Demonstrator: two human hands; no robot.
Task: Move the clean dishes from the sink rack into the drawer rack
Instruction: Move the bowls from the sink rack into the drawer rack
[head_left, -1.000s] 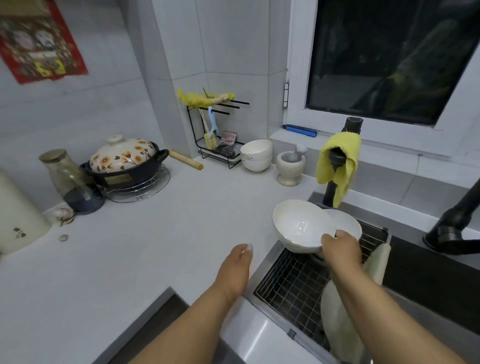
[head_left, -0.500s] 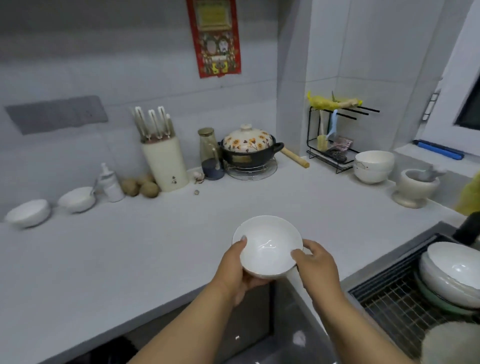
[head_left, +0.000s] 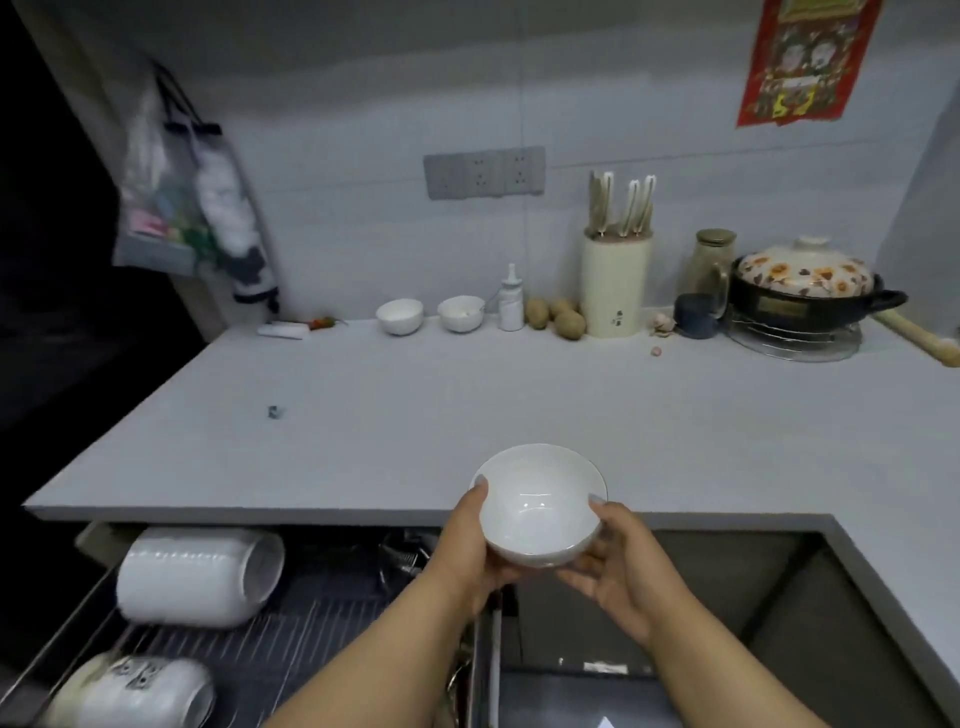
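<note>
bowl, one, between left hand and right hand

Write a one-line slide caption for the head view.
Both hands, left hand and right hand, hold a white bowl above the open drawer rack, counter behind.

Beyond bowl we hold, grey countertop runs to pale tiled wall. We see socket strip up behind grip, red poster upper right, plastic bags hanging far left. Light dim, left edge dark.
</note>
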